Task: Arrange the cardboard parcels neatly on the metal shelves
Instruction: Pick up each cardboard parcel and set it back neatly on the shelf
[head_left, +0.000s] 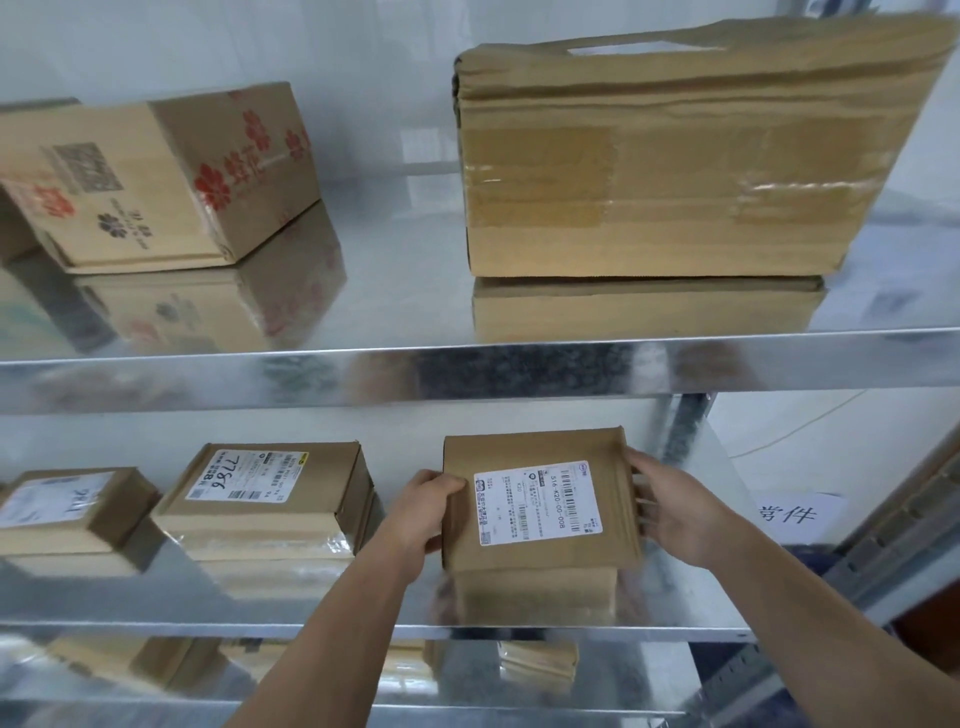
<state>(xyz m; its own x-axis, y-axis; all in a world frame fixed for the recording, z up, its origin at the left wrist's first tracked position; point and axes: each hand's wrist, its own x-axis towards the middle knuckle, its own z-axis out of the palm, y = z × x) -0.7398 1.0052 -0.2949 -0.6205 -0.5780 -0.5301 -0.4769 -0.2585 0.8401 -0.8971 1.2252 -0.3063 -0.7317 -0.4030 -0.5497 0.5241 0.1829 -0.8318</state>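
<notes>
Hands hold one parcel (540, 540) at the right of the middle shelf (311, 597), its top face, with a white barcode label (537, 504), turned toward the camera. The left hand (428, 512) has its grip closed on the parcel's left edge, thumb over the top face beside the label and fingers curled round the side. The right hand (675, 512) grips the opposite edge, thumb at the upper right corner and spread fingers (641, 501) laid against the right side. The parcel is low over the shiny metal, which mirrors it, and whether its base touches the shelf cannot be told. To its left on the same shelf, apart from it, sits a box (270, 493) with a label hand-marked 7786, resting on clear film wrap. Farther left is a smaller box (72, 509) with a blurred label. On the top shelf (405, 291), a carton (156, 176) printed with red flowers stands at the left, turned at an angle. A wide flat carton (675, 171) with tape strips stands on edge at the right, well apart from it. Below the middle shelf, more parcels (535, 665) show dimly on the bottom shelf. A white paper sign (789, 514) with handwritten characters lies to the right of the shelving.
</notes>
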